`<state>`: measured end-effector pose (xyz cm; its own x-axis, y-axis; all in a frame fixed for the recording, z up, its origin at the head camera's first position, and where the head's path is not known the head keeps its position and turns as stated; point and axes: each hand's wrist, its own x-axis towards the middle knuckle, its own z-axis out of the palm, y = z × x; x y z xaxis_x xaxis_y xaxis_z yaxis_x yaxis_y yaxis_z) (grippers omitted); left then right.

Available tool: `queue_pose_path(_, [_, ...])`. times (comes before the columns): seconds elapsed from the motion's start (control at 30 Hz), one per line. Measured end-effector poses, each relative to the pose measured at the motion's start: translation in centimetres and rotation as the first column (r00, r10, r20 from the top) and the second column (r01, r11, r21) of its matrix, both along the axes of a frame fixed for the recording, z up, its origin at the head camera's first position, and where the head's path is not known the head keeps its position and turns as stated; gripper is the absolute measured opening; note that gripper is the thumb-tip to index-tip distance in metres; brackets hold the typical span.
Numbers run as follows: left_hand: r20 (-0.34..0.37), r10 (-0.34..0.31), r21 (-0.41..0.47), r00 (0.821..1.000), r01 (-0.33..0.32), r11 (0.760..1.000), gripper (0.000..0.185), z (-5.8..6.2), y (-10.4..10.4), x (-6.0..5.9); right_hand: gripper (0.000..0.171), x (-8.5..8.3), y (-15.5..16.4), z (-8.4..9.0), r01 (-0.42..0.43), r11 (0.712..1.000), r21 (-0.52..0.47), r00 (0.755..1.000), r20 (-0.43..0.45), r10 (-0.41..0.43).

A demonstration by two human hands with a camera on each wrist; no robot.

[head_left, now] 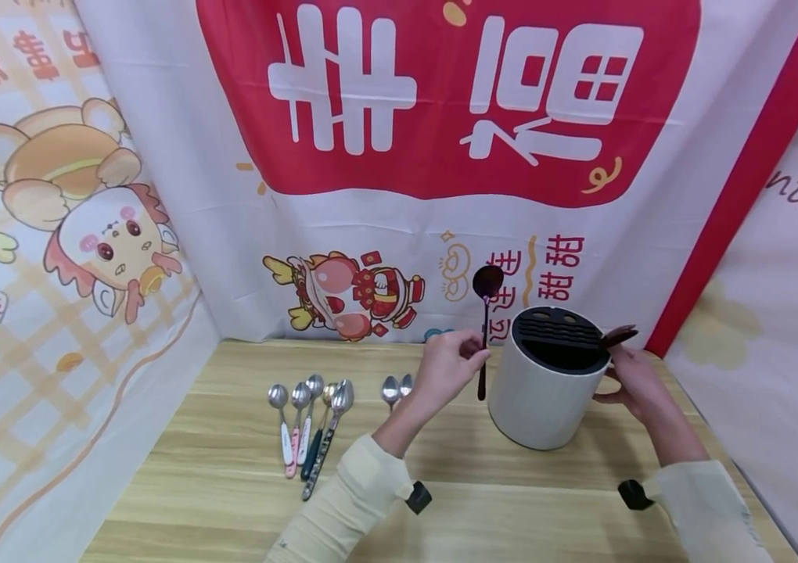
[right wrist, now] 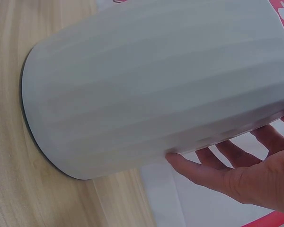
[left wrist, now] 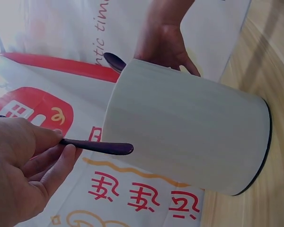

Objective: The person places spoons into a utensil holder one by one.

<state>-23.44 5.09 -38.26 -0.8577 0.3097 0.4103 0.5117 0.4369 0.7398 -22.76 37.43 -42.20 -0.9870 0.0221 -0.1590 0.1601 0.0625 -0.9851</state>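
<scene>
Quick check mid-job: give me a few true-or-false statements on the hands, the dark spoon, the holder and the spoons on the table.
1. The left hand pinches a dark spoon with its bowl up. True.
2. The holder lies on its side. False: it stands upright on the table.
3. The right hand touches the holder's side. True.
4. The dark spoon sits in a slot of the holder. False: it is held beside the holder, left of it.
5. The metal spoons lie on the table left of the left hand. True.
</scene>
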Motion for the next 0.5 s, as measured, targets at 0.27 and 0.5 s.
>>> queue_pose_path(0.27, [-0.031, -0.016, 0.013, 0.999, 0.016, 1.0, 0.007, 0.8, 0.9, -0.1, 0.027, 0.0, 0.0, 0.0, 0.004, 1.0, 0.013, 1.0, 0.001, -0.004])
queue_pose_path(0.5, [-0.045, -0.037, 0.025, 0.998, 0.038, 0.999, 0.01, 1.5, 1.5, 0.0, 0.027, -0.1, 0.1, 0.0, 0.0, 1.0, 0.006, 1.0, 0.001, 0.0])
